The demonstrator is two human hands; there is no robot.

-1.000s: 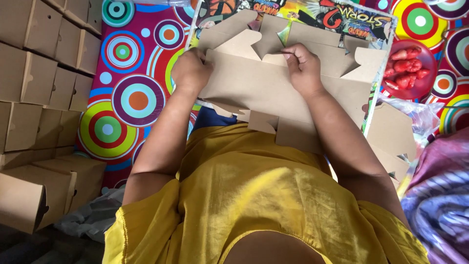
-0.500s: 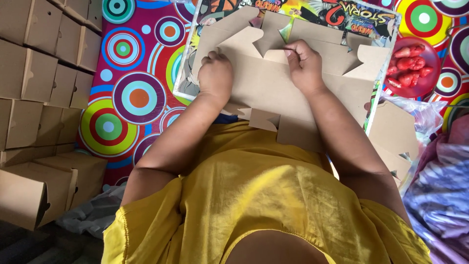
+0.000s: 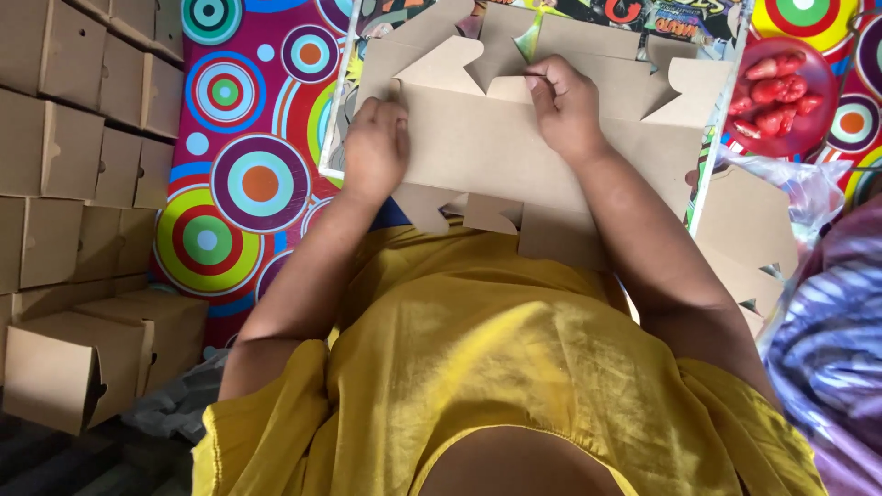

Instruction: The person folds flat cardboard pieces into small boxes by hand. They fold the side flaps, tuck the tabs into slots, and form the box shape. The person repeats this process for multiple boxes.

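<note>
the red bowl (image 3: 781, 96) sits beyond the right edge of the flat cardboard blank (image 3: 542, 156) and holds a heap of red, lumpy pieces; what they are is too small to tell. a stack of folded brown boxes (image 3: 83, 156) fills the room left of the blank, closed and packed tight in rows, with one more box (image 3: 69, 372) lying nearer the person, its end flap open. right of the blank, more flat cut sheets (image 3: 749, 234) lie partly under a clear plastic bag (image 3: 808, 188).

the blank lies over a mat of coloured circles (image 3: 257, 184), in front of the yellow shirt (image 3: 514, 367), its notched flaps pointing away from the person and its near edge overlapping the lap. room around the blank is tight: boxes close on its left, the bowl and sheets close on its right, printed paper (image 3: 661, 18) showing just past its far edge. only the strip of mat between boxes and blank is bare.

the left hand (image 3: 375, 147) rests knuckles-up on the blank's left part, fingers curled down onto the card, pressing rather than gripping. the right hand (image 3: 562, 106) is at the blank's upper middle, thumb and fingertips pinched narrowly on the edge of a flap. both forearms reach straight out from the body, elbows bent and close in.
</note>
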